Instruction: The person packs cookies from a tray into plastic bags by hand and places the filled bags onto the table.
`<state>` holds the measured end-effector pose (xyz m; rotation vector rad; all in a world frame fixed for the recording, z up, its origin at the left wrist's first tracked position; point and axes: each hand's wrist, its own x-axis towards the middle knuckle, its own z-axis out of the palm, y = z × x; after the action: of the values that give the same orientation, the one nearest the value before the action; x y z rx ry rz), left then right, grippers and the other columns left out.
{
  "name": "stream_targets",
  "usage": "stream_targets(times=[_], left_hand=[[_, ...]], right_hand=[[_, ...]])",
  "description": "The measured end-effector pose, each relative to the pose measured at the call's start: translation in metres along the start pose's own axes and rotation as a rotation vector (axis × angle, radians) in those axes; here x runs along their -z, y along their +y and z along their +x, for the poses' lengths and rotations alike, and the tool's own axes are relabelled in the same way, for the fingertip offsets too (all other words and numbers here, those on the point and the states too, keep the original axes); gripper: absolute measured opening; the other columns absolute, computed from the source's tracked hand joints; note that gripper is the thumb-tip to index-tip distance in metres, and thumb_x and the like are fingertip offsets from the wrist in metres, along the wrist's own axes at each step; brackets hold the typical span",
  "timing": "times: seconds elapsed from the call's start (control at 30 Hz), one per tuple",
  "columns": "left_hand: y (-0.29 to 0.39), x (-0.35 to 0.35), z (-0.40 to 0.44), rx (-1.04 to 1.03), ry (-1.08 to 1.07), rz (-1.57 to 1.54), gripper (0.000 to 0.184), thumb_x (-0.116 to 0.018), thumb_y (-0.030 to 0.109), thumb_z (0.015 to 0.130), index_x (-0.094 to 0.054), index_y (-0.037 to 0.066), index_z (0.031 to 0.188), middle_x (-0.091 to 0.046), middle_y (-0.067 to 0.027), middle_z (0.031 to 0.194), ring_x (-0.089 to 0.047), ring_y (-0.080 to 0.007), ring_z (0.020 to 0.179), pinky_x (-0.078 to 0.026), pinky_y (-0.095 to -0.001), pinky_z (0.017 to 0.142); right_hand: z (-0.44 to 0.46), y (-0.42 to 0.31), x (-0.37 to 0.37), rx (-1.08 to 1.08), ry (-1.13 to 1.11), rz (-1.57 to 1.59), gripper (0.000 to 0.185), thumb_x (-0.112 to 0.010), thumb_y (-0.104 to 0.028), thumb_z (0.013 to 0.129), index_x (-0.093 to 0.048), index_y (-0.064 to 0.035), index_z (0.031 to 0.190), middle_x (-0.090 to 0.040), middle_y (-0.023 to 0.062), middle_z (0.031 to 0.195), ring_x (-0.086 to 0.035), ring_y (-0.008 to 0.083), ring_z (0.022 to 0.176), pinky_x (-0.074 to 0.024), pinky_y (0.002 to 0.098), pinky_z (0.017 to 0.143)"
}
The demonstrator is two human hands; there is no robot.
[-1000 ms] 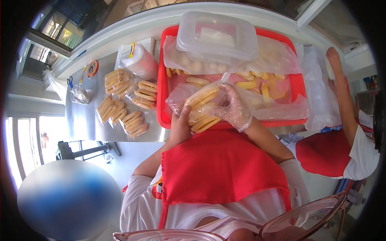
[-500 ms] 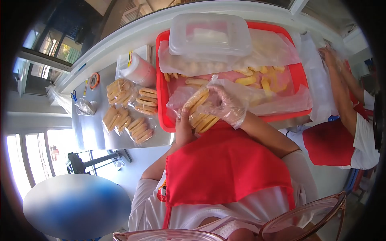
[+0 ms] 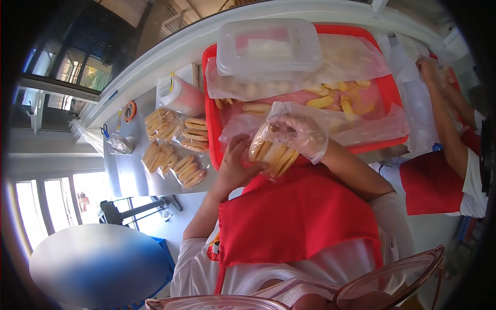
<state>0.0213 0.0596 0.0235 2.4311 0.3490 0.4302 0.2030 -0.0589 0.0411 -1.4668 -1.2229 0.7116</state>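
Note:
A clear plastic bag of long tan finger-shaped pastries (image 3: 275, 156) hangs in front of my apron, tilted. My right hand (image 3: 302, 135), in a clear glove, is closed on its upper part. My bare left hand (image 3: 235, 163) is beside the bag's left side, its fingers apart and its thumb near the lower edge; whether the thumb touches the plastic I cannot tell. Behind both hands lies a red tray (image 3: 211, 111) lined with translucent sheets, with loose yellow finger-shaped pieces (image 3: 321, 102) in it.
Several filled bags (image 3: 160, 157) lie on the metal table (image 3: 121, 175) at left, near a plastic-wrapped roll (image 3: 182, 97), orange tape (image 3: 129, 111) and blue-handled scissors (image 3: 105, 130). A translucent lidded container (image 3: 268, 49) rests on the tray's back. A co-worker's arms (image 3: 439, 106) are at right.
The bag has moved slightly right and down with my right hand. My left hand has come away from its grip on the bag's side, fingers now apart. The view has shifted a little.

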Motion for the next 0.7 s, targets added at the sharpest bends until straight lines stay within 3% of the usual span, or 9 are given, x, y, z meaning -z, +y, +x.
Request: stream_targets(times=[0.1, 0.2, 0.27, 0.37, 0.47, 0.57, 0.6, 0.7], left_hand=[[0.017, 0.013, 0.012, 0.192, -0.106, -0.379, 0.066, -0.076, 0.02, 0.06, -0.041, 0.003, 0.114, -0.054, -0.0142, 0.099, -0.055, -0.0316, 0.09, -0.045, -0.0348, 0.079], [0.018, 0.004, 0.021, 0.388, -0.098, -0.604, 0.062, -0.075, 0.016, 0.064, -0.04, 0.002, 0.114, -0.056, -0.0111, 0.099, -0.055, -0.0214, 0.09, -0.045, -0.032, 0.078], [0.023, 0.001, 0.023, 0.467, -0.054, -0.827, 0.058, -0.074, 0.012, 0.066, -0.041, 0.001, 0.113, -0.055, -0.0076, 0.098, -0.053, -0.0138, 0.092, -0.044, -0.0293, 0.079], [0.032, 0.001, 0.017, 0.634, -0.118, -0.823, 0.062, -0.075, 0.011, 0.065, -0.039, 0.002, 0.114, -0.053, -0.0077, 0.101, -0.052, -0.0148, 0.093, -0.044, -0.0301, 0.08], [0.026, -0.016, 0.003, 0.449, -0.115, -0.789, 0.067, -0.075, 0.011, 0.064, -0.034, 0.002, 0.117, -0.051, -0.0088, 0.105, -0.052, -0.0153, 0.095, -0.044, -0.0308, 0.082], [0.023, -0.02, -0.001, 0.54, -0.168, -0.758, 0.07, -0.069, -0.004, 0.065, -0.027, 0.004, 0.12, -0.046, -0.0095, 0.111, -0.051, -0.0185, 0.1, -0.046, -0.0309, 0.081], [0.023, -0.021, -0.002, 0.534, -0.14, -0.778, 0.07, -0.071, 0.0, 0.065, -0.028, 0.004, 0.12, -0.047, -0.0094, 0.11, -0.05, -0.0179, 0.1, -0.046, -0.031, 0.081], [0.023, -0.024, -0.003, 0.52, -0.087, -0.83, 0.071, -0.074, 0.008, 0.064, -0.031, 0.003, 0.12, -0.049, -0.0091, 0.108, -0.05, -0.0168, 0.1, -0.045, -0.0311, 0.082]], right_hand=[[0.01, -0.019, 0.007, 0.198, -0.002, -0.171, 0.019, -0.061, -0.008, 0.076, -0.06, -0.0048, 0.094, -0.059, 0.0101, 0.088, -0.056, 0.0216, 0.086, -0.0449, 0.03, 0.075], [0.028, -0.017, 0.005, 0.372, -0.064, -0.079, 0.017, -0.061, -0.009, 0.075, -0.062, -0.0057, 0.091, -0.059, 0.0111, 0.091, -0.056, 0.026, 0.086, -0.0454, 0.0331, 0.073], [0.032, -0.014, 0.005, 0.372, -0.033, -0.022, 0.015, -0.061, -0.01, 0.075, -0.062, -0.0054, 0.089, -0.059, 0.0106, 0.089, -0.057, 0.0256, 0.083, -0.0453, 0.0334, 0.072], [0.031, -0.017, 0.008, 0.244, -0.11, -0.057, 0.014, -0.061, -0.012, 0.075, -0.062, -0.0057, 0.087, -0.06, 0.01, 0.085, -0.058, 0.0253, 0.079, -0.0454, 0.0333, 0.07], [0.029, -0.016, 0.007, 0.215, -0.176, -0.136, 0.015, -0.062, -0.014, 0.075, -0.062, -0.0062, 0.088, -0.061, 0.0101, 0.081, -0.058, 0.0256, 0.075, -0.0457, 0.0322, 0.068], [0.026, -0.01, 0.0, 0.178, -0.175, 0.016, 0.016, -0.062, -0.015, 0.075, -0.062, -0.0061, 0.089, -0.061, 0.0097, 0.081, -0.058, 0.0251, 0.074, -0.046, 0.0311, 0.068], [0.026, -0.009, -0.002, 0.152, -0.168, 0.102, 0.017, -0.062, -0.016, 0.076, -0.062, -0.0059, 0.089, -0.061, 0.0095, 0.082, -0.058, 0.0247, 0.075, -0.046, 0.0308, 0.068], [0.024, -0.01, 0.005, 0.068, -0.311, -0.008, 0.024, -0.059, -0.016, 0.078, -0.058, -0.0047, 0.099, -0.052, 0.0131, 0.11, -0.054, 0.0237, 0.094, -0.0428, 0.0302, 0.082]])
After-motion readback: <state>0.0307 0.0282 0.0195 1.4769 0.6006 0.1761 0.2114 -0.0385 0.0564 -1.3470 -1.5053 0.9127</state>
